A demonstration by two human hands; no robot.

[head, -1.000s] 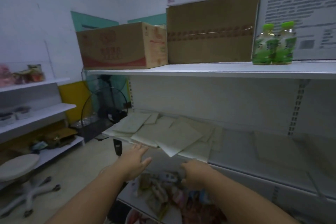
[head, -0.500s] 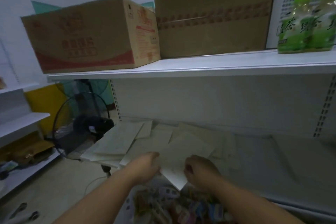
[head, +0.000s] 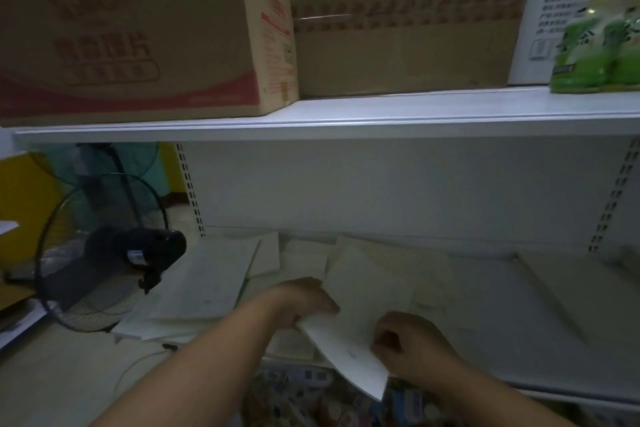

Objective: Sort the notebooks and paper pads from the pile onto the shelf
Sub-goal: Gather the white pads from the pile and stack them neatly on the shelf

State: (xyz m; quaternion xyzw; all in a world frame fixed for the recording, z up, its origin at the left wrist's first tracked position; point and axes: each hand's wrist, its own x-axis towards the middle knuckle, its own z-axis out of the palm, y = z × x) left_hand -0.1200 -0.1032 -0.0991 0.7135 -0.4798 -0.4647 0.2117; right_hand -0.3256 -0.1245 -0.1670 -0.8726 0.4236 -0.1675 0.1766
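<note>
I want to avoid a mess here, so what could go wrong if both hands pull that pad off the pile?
1. The pad, gripped by the left hand and right hand, overlaps others in the pile. Pulling it may drag neighbouring pads over the shelf edge.
2. Pads at the pile's left end seem to overhang beside the fan. A nudge could tip them down.

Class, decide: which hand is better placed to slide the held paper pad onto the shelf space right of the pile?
Right, probably. The right hand pinches the paper pad on the side facing the open shelf; the left hand holds its corner beside the pile.
</note>
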